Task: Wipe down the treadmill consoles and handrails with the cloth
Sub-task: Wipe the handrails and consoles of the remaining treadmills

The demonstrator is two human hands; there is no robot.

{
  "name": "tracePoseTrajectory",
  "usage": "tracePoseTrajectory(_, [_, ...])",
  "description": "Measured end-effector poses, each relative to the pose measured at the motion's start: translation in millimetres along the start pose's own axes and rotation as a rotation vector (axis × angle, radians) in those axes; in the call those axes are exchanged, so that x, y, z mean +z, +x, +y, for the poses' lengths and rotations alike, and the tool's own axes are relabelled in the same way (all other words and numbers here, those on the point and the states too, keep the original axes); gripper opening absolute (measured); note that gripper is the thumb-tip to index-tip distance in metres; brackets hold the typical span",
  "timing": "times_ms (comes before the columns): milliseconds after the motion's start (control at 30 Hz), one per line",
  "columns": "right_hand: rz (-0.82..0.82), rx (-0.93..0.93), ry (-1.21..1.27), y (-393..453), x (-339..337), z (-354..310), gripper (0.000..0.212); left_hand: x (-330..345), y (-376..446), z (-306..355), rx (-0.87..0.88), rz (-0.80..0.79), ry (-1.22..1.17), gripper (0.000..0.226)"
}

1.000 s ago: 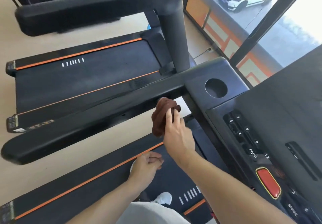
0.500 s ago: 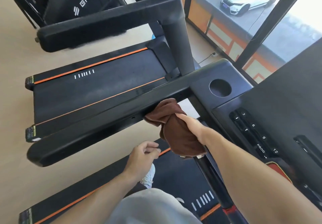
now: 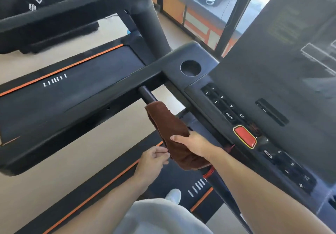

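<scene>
A brown cloth [image 3: 168,124] is wrapped over the black front handlebar [image 3: 148,95] of the treadmill, just below its console [image 3: 236,106]. My right hand [image 3: 195,143] grips the cloth around the bar, thumb on top. My left hand [image 3: 154,158] hangs beside the cloth's lower edge with loosely curled fingers, its fingertips close to the cloth; whether they pinch it is unclear. The long left handrail [image 3: 81,106] runs off to the left from the console's corner. The bar under the cloth is hidden.
The console has a round cup holder [image 3: 190,68], number keys and a red stop button [image 3: 244,136]. A second treadmill's rail [image 3: 72,6] and belt [image 3: 72,81] lie to the left. A window with dark frames [image 3: 232,15] stands ahead. My shoe [image 3: 173,195] is on the belt.
My right hand has slid the cloth from the underside of the left handrail onto the front handlebar and down along it. My left hand stayed low, now beside the cloth.
</scene>
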State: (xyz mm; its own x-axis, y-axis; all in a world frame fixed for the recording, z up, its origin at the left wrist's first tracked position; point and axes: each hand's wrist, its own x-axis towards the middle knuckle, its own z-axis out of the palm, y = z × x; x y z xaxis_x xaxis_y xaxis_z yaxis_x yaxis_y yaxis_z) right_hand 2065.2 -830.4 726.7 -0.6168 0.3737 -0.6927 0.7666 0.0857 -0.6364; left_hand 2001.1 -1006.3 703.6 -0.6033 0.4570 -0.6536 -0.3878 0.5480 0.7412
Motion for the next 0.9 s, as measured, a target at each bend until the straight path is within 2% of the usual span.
tracePoseTrajectory(100, [0.291, -0.057, -0.383, -9.8, 17.2, 16.8, 0.058, 5.9, -1.5, -3.2, 0.0, 0.017, 0.044, 0.011])
tracePoseTrajectory(167, [0.437, -0.13, -0.667, -22.2, 29.2, 30.2, 0.054, 6.9, -1.8, -7.9, -0.009, 0.042, 0.065, 0.013])
tracePoseTrajectory(267, [0.558, -0.308, -0.849, -32.1, 43.3, 48.1, 0.055, 4.2, -1.2, -9.1, 0.003, 0.089, 0.044, 0.014])
tracePoseTrajectory(333, [0.586, -0.35, -0.658, -33.5, 42.6, 47.7, 0.056, 1.5, -1.0, -4.2, 0.093, 0.113, 0.079, 0.016])
tracePoseTrajectory(433, [0.506, -0.234, -0.047, -30.9, 23.1, 33.9, 0.032, -3.5, -0.8, 8.9, 0.276, 0.154, 0.143, 0.018])
tracePoseTrajectory(467, [0.507, -0.202, -0.006, -26.5, 13.4, 33.4, 0.028, -5.9, 1.3, 15.3, 0.35, 0.179, 0.175, 0.019])
tracePoseTrajectory(500, [0.477, -0.15, -0.068, -22.9, 3.5, 34.5, 0.031, -8.6, 4.9, 22.3, 0.442, 0.206, 0.227, 0.019])
tracePoseTrajectory(600, [0.236, 0.058, -0.562, -23.5, -5.4, 37.5, 0.082, -15.4, 23.5, 48.6, 0.771, 0.237, 0.482, 0.022])
tracePoseTrajectory(633, [0.193, 0.112, -0.684, -24.9, -2.9, 38.5, 0.084, -16.2, 32.8, 59.2, 0.854, 0.227, 0.574, 0.025])
tracePoseTrajectory(667, [0.197, 0.149, -0.719, -25.5, 0.8, 37.8, 0.078, -16.5, 44.1, 69.4, 0.897, 0.207, 0.686, 0.032])
tracePoseTrajectory(800, [0.457, 0.214, -0.448, -27.2, 17.8, 18.8, 0.053, -21.5, 91.6, 93.6, 0.783, 0.054, 1.312, 0.079])
tracePoseTrajectory(833, [0.539, 0.2, -0.384, -28.4, 23.3, 14.6, 0.044, -24.7, 101.3, 93.6, 0.778, 0.005, 1.387, 0.082])
tracePoseTrajectory(900, [0.732, 0.093, -0.232, -30.8, 39.7, 5.1, 0.028, -31.5, 115.2, 92.2, 0.856, -0.085, 1.387, 0.076])
